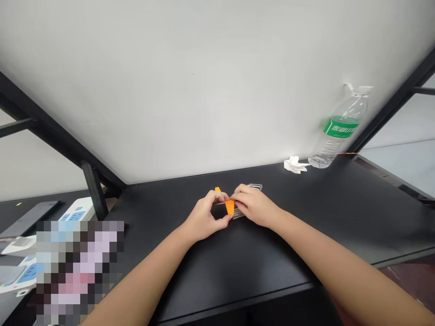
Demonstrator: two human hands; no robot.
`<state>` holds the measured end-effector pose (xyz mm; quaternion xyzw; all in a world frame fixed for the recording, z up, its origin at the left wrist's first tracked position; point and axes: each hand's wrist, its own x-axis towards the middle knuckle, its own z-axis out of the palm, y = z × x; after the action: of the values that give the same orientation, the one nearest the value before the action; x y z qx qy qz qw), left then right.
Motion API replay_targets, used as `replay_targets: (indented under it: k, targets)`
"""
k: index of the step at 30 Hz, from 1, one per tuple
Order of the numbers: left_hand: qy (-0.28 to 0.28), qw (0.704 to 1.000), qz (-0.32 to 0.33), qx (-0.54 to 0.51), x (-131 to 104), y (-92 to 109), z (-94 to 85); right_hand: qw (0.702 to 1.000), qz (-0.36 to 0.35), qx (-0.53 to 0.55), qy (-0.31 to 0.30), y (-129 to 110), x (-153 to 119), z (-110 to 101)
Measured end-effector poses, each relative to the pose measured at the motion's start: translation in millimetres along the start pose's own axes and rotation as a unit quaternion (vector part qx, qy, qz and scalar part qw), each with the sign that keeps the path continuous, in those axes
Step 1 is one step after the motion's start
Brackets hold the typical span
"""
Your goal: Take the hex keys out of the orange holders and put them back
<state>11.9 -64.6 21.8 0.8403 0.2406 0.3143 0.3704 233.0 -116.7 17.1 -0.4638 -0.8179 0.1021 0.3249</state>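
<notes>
Near the middle of the black table lies a stack of thin, flat, pale-edged pieces (255,186); their exact kind is hard to make out. An orange strip (230,208) sits at the stack's left end, and another bit of orange shows behind my left fingers. My left hand (203,216) is closed, thumb in front and fingers behind, pinching the strip. From the right, my right hand (255,206) curls over the stack and holds it, its fingertips at the strip's upper edge. Both hands cover much of the stack.
A clear plastic bottle with a green label (341,127) leans by the wall at the back right, beside a crumpled white tissue (295,165). White power strips (76,213) and a dark flat device (32,217) lie at left. Black frame bars (93,190) flank the table (217,267).
</notes>
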Motion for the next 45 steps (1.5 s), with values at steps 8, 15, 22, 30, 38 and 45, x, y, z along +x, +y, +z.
replay_targets:
  k: [8,15,22,30,38,45]
  targets:
    - [-0.082,0.991,-0.027,0.098,2,6,-7.6,0.998,-0.037,-0.049,-0.026,1,-4,-1]
    - [-0.089,0.990,-0.026,0.104,3,10,-5.9,0.994,-0.019,-0.110,-0.007,-3,-3,-4]
    - [-0.069,0.996,-0.046,0.031,4,11,-2.1,0.999,-0.016,-0.041,0.005,-7,1,2]
    - [0.000,0.982,-0.126,-0.143,5,-13,-9.2,0.994,0.081,-0.036,0.067,27,1,-17]
    - [0.048,0.998,-0.040,0.033,3,-27,-25.6,0.959,0.195,-0.187,-0.083,57,-8,-33]
    - [0.078,0.981,0.038,0.175,1,-20,-28.6,0.946,0.180,-0.250,-0.104,40,-2,-26]
